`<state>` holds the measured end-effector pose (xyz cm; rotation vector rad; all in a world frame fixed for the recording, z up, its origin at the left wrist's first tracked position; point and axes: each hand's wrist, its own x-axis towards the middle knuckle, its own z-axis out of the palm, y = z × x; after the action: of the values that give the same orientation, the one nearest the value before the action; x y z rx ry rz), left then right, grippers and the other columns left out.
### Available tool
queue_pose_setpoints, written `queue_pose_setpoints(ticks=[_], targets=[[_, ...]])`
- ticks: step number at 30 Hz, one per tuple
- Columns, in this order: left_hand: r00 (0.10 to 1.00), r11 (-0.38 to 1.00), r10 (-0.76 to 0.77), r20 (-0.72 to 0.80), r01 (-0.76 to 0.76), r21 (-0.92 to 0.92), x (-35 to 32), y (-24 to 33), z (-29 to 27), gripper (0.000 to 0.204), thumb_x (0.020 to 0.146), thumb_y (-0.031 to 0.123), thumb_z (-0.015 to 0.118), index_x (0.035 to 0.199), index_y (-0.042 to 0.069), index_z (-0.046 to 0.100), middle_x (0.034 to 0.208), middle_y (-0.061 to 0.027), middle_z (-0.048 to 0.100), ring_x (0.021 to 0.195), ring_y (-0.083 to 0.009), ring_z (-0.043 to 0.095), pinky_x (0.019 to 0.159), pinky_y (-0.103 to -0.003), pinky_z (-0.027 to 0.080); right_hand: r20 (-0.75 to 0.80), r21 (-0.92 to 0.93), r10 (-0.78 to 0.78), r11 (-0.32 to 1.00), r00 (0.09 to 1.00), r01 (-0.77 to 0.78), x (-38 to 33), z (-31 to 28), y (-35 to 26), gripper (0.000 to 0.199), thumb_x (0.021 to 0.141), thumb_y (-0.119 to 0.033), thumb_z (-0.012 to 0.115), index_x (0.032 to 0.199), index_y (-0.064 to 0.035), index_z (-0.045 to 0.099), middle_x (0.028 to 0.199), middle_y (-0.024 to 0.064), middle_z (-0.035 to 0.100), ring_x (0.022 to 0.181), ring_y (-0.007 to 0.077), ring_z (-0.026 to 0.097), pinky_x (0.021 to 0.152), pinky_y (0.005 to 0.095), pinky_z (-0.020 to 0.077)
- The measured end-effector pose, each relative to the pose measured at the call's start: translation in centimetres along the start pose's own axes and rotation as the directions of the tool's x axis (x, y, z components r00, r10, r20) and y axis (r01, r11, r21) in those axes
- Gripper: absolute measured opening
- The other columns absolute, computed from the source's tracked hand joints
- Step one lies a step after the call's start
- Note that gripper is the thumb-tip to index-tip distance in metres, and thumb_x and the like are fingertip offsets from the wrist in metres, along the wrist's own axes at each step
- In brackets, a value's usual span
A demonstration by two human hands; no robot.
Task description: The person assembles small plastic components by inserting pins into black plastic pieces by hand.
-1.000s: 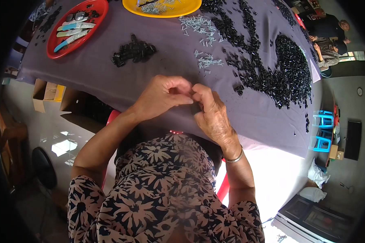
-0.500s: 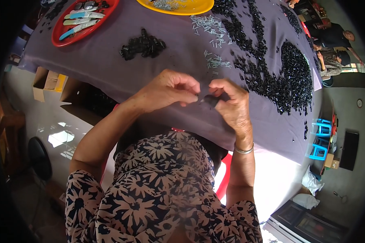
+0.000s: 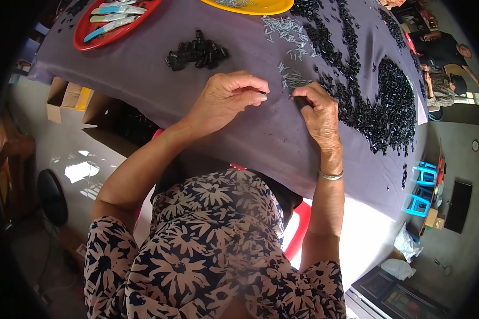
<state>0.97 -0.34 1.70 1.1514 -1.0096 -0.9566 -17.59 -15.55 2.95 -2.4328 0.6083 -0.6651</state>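
Dark piece (image 3: 302,101) within the right grip (image 3: 321,115), only partly in view

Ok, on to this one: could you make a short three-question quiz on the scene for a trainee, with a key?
1. Multiple choice: what colour is the tray under the blue-handled tools?
A) yellow
B) red
C) green

2. True or false: the two hands are touching each other.

3. Fill in: between its thumb and fingers, the right hand holds a ____ (light or dark) piece.

Key:
1. B, red.
2. False; a gap over the cloth separates the left hand from the right hand.
3. Dark.
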Motion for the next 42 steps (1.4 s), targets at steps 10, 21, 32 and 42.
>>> queue_pose_setpoints(ticks=[10,21,32,42], targets=[[0.996,0.98,0.084,-0.041,-0.075,0.182,0.4,-1.6,1.0,0.027,0.085,0.0,0.068,0.112,0.004,0.066,0.091,-0.002,0.065,0.082,-0.0075,0.063,0.073,-0.022,0.051,0.148,0.086,0.109,0.989,0.983,-0.122,0.2,-0.6,-1.3,0.01,0.081,0.008,0.059,0.087,0.0009,0.06,0.083,0.0003,0.059,0.066,0.007,0.05,0.059,0.0213,0.041],[0.994,0.954,0.113,-0.008,-0.106,0.282,0.3,-1.4,1.1,0.044,0.082,-0.002,0.069,0.125,0.0,0.057,0.083,-0.0018,0.066,0.075,-0.006,0.058,0.071,-0.023,0.05,0.038,0.128,-0.06,0.99,0.997,0.055,-0.1,1.1,-4.7,0.027,0.073,0.015,0.058,0.094,0.0001,0.064,0.081,0.0057,0.062,0.071,0.0124,0.059,0.066,0.0238,0.0472],[0.988,0.926,0.152,-0.003,-0.141,0.351,0.2,-1.1,1.2,0.06,0.077,-0.002,0.07,0.133,0.002,0.048,0.08,-0.0045,0.065,0.073,-0.0101,0.06,0.071,-0.027,0.05,0.195,-0.04,-0.218,0.972,0.956,0.23,1.4,0.5,-6.0,0.036,0.062,0.017,0.052,0.091,-0.0013,0.062,0.076,0.0104,0.055,0.066,0.0284,0.055,0.061,0.0339,0.0464],[1.0,0.925,-0.014,-0.023,0.022,0.379,0.1,0.0,1.2,0.057,0.078,-0.003,0.067,0.132,0.002,0.048,0.081,-0.0036,0.062,0.08,-0.0086,0.06,0.078,-0.027,0.051,0.163,0.079,-0.178,0.983,0.97,0.167,1.6,1.2,-6.0,0.029,0.064,0.015,0.051,0.087,0.0003,0.06,0.078,0.0143,0.064,0.072,0.0341,0.063,0.065,0.0389,0.0493]])
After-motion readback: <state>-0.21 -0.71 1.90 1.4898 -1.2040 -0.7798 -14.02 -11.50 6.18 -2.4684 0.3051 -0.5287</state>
